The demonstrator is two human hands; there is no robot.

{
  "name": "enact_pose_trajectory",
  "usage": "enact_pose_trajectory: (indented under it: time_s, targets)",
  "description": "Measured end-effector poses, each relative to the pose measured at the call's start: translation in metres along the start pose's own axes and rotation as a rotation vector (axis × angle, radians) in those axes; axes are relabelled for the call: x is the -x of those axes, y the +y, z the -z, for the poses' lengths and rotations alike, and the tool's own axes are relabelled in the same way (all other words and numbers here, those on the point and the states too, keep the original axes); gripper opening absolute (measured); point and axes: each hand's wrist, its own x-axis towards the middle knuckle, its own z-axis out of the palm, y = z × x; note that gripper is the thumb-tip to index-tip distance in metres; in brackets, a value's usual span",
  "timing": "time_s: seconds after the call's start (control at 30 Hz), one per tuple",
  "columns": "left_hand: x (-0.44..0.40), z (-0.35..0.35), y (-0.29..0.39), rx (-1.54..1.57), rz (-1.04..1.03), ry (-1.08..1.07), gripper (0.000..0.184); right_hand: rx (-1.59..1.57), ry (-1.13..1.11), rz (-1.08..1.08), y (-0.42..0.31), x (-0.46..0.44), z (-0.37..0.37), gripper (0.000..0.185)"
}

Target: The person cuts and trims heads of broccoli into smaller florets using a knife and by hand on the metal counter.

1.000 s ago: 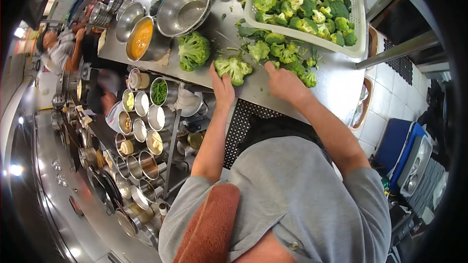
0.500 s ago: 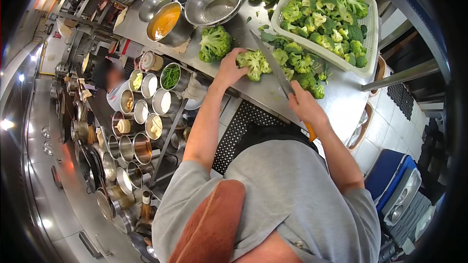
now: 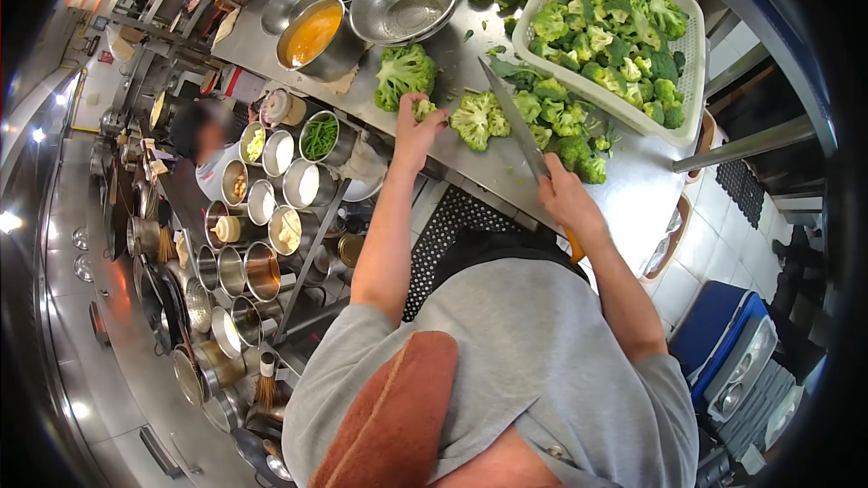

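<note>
My right hand is wrapped round the handle of a large knife, its blade pointing away from me across the steel counter. Between the fingers of my left hand is a small broccoli floret. Just beyond that hand sits a big broccoli head. A cut broccoli piece lies on the counter to the left of the blade, apart from my left hand. Loose cut florets are heaped on the blade's right side.
A white plastic basket full of broccoli stands at the back right. At the back left are a pot of orange liquid and a steel colander. Metal containers line the left, with a person beyond them.
My left hand has come off the cut broccoli piece and moved left and slightly nearer me, with a small floret now in its fingers. The knife stays in my right hand, nearly still.
</note>
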Motion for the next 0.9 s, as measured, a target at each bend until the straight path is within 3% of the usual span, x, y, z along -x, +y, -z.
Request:
enact_pose_trajectory:
  time_s: [0.07, 0.13, 0.17, 0.27, 0.3, 0.33, 0.4, 0.47, 0.53, 0.57, 0.6, 0.67, 0.7, 0.83, 0.9]
  targets:
    - [0.005, 0.0, 0.0, -0.114, -0.037, 0.05, 0.037, -0.029, 0.027, 0.048, 0.002, 0.003, 0.0, 0.025]
    - [0.007, -0.008, 0.007, -0.851, -0.303, 0.075, 0.042, -0.033, 0.008, 0.057, 0.003, 0.003, 0.002, 0.025]
    - [-0.006, -0.008, -0.002, -0.821, -0.396, -0.005, 0.053, -0.038, -0.01, 0.065, 0.004, 0.004, 0.003, 0.025]
    - [-0.011, -0.046, 0.017, -0.818, -0.52, -0.092, 0.059, -0.156, 0.067, 0.05, -0.005, 0.008, 0.009, 0.021]
    - [-0.013, -0.047, 0.019, -0.978, -0.459, -0.096, 0.074, -0.152, 0.06, 0.054, -0.012, 0.011, 0.014, 0.021]
    - [-0.009, -0.045, 0.02, -0.978, -0.464, -0.089, 0.074, -0.175, 0.033, -0.021, -0.02, 0.013, 0.021, 0.02]
    - [0.014, -0.041, 0.02, -0.999, -0.283, -0.067, 0.085, -0.206, 0.011, -0.098, -0.018, 0.012, 0.024, 0.018]
    - [0.034, -0.048, -0.004, -1.029, -0.351, 0.017, 0.088, -0.165, 0.044, 0.064, 0.004, 0.012, 0.014, 0.016]
    - [0.042, -0.054, -0.029, -1.002, -0.452, 0.195, 0.084, -0.194, -0.027, 0.032, 0.001, 0.012, 0.011, 0.016]
    - [0.041, -0.053, -0.04, -0.962, -0.578, 0.252, 0.065, -0.213, -0.097, 0.01, -0.002, 0.011, 0.011, 0.015]
    - [0.041, -0.052, -0.044, -0.957, -0.575, 0.245, 0.065, -0.211, -0.093, 0.003, -0.004, 0.01, 0.01, 0.015]
    - [0.038, -0.045, -0.048, -0.909, -0.458, 0.161, 0.044, -0.218, -0.161, -0.029, -0.008, 0.004, 0.01, 0.015]
    - [0.04, -0.049, -0.043, -0.85, -0.499, 0.212, 0.026, -0.213, -0.165, -0.029, -0.007, 0.001, 0.01, 0.015]
    - [0.029, -0.041, -0.042, -0.998, -0.638, 0.244, 0.025, -0.132, -0.071, 0.009, 0.015, -0.013, -0.008, 0.021]
    - [0.022, -0.033, -0.036, -1.152, -0.579, 0.082, 0.027, -0.087, -0.014, 0.082, 0.024, -0.015, -0.012, 0.024]
